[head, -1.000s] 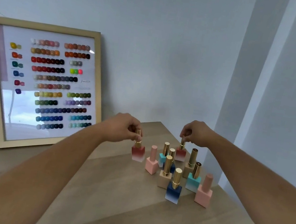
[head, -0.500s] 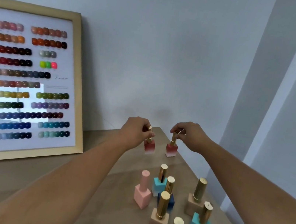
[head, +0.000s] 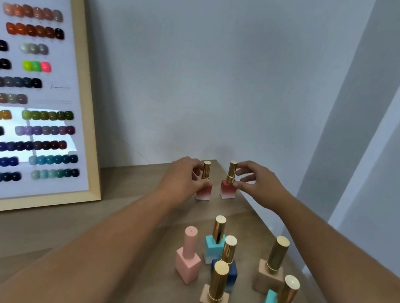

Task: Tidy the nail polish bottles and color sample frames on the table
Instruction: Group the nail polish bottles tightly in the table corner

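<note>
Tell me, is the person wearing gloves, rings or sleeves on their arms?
No. Both forearms are bare as far as the picture shows, with no sleeves in view. The left hand and right hand have no gloves, and I can see no rings, watch or bracelet.

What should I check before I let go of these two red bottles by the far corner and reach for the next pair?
1. Left red bottle upright on the table: ok, base looks down.
2. Right red bottle upright: ok.
3. The two side by side with a gap: ok.
4. Right bottle clear of the table edge: cannot tell, it stands near the corner.
5. Left hand released: not ok, fingers wrap the bottle.
6. Right hand released: not ok, fingers touch cap and shoulder.
</note>
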Demonstrator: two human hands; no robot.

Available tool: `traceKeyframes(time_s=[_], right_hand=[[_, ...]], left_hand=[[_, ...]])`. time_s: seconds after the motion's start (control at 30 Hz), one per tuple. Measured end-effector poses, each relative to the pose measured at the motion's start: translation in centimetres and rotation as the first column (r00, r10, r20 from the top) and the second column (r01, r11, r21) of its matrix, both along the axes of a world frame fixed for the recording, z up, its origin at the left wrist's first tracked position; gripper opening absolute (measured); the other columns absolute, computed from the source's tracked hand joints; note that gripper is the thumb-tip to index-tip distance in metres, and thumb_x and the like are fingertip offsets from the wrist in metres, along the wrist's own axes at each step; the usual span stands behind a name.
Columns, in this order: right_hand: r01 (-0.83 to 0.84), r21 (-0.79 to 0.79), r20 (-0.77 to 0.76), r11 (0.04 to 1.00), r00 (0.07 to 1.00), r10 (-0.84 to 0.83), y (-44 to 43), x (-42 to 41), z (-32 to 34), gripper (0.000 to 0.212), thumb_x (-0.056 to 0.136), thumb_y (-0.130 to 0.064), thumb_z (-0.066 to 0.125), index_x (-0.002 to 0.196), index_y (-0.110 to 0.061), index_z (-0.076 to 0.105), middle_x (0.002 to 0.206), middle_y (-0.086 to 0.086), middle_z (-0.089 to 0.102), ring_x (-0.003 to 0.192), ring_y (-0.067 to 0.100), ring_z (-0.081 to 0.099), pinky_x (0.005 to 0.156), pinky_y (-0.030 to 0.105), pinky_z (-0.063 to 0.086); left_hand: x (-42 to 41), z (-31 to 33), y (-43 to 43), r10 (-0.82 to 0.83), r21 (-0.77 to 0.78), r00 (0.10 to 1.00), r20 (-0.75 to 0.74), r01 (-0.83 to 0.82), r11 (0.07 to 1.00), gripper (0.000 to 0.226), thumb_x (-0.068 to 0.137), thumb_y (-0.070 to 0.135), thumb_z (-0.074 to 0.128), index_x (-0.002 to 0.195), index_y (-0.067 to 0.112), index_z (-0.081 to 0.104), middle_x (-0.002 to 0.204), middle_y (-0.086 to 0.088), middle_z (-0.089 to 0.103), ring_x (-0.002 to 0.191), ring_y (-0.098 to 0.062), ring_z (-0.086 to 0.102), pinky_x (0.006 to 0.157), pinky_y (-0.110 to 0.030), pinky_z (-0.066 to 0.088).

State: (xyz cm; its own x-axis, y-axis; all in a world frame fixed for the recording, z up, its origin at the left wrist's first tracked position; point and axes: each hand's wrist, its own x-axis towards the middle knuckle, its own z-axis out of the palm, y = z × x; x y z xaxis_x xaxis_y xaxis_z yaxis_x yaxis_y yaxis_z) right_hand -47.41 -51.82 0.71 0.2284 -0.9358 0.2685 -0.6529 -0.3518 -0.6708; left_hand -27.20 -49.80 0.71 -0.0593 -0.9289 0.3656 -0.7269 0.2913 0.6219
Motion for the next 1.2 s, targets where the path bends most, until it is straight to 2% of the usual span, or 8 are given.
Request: traceKeyframes(time_s=[0.1,0.27,0.47,0.83,1.07,1.2], right_hand=[[0.019,0.041,0.044,0.999,0.999,-0.020,0.2,0.1,-1.8,0.041,0.081,-0.018,0.068,0.120,-0.021,0.054,0.111,-0.002,0.061,0.093,0.012,0.058,0.077,0.018,0.044],[0.045,0.013,0.078,0.999,0.996,-0.046,-0.1,0.9,-3.3,0.035,0.084,-0.017,0.063,0.119,-0.021,0.057,0.115,0.001,0.062,0.097,0.014,0.058,0.089,0.027,0.045],[0.046,-0.053,0.073,0.998,0.996,-0.042,-0.5,1.6,-3.9,0.035,0.087,-0.013,0.060,0.121,-0.021,0.056,0.116,0.000,0.062,0.089,0.007,0.055,0.083,0.018,0.037],[0.083,-0.069,0.060,0.994,0.995,-0.079,-1.5,2.0,-4.1,0.043,0.087,-0.012,0.059,0.128,-0.020,0.051,0.122,0.005,0.061,0.093,0.007,0.052,0.086,0.021,0.037],[0.127,-0.065,0.106,0.990,0.987,-0.120,0.0,1.5,-4.1,0.048,0.087,-0.015,0.059,0.132,-0.022,0.044,0.118,0.002,0.058,0.092,0.009,0.055,0.083,0.019,0.043],[0.154,-0.115,0.097,0.981,0.985,-0.143,2.4,0.6,-4.1,0.040,0.087,-0.013,0.059,0.125,-0.020,0.050,0.117,0.002,0.058,0.093,0.008,0.054,0.080,0.016,0.042]], left_hand=[[-0.1,-1.6,0.6,0.001,0.060,1.000,-0.005,0.000,0.998,0.034,0.077,0.028,0.072,0.109,0.020,0.064,0.091,0.008,0.057,0.079,-0.008,0.053,0.067,-0.018,0.040],[-0.7,-3.1,0.6,0.056,0.084,0.994,-0.090,-0.048,0.995,0.032,0.081,0.026,0.068,0.112,0.019,0.063,0.100,0.001,0.066,0.080,-0.007,0.053,0.069,-0.018,0.038],[-1.8,-3.2,0.1,0.062,0.073,0.991,-0.121,-0.053,0.996,0.033,0.080,0.026,0.069,0.111,0.017,0.064,0.100,-0.001,0.066,0.083,-0.009,0.055,0.073,-0.020,0.041],[-2.3,-3.1,-0.9,0.095,0.079,0.985,-0.141,-0.085,0.993,0.029,0.081,0.024,0.068,0.109,0.015,0.064,0.102,-0.003,0.067,0.085,-0.010,0.054,0.075,-0.021,0.040],[-1.8,-3.1,0.3,0.134,0.123,0.974,-0.182,-0.112,0.986,0.051,0.077,0.031,0.071,0.123,0.017,0.052,0.100,0.000,0.056,0.088,-0.012,0.056,0.075,-0.023,0.045],[-0.7,-3.3,2.5,0.147,0.138,0.966,-0.214,-0.119,0.983,0.046,0.078,0.034,0.069,0.119,0.020,0.053,0.098,0.003,0.055,0.086,-0.009,0.054,0.069,-0.019,0.043]])
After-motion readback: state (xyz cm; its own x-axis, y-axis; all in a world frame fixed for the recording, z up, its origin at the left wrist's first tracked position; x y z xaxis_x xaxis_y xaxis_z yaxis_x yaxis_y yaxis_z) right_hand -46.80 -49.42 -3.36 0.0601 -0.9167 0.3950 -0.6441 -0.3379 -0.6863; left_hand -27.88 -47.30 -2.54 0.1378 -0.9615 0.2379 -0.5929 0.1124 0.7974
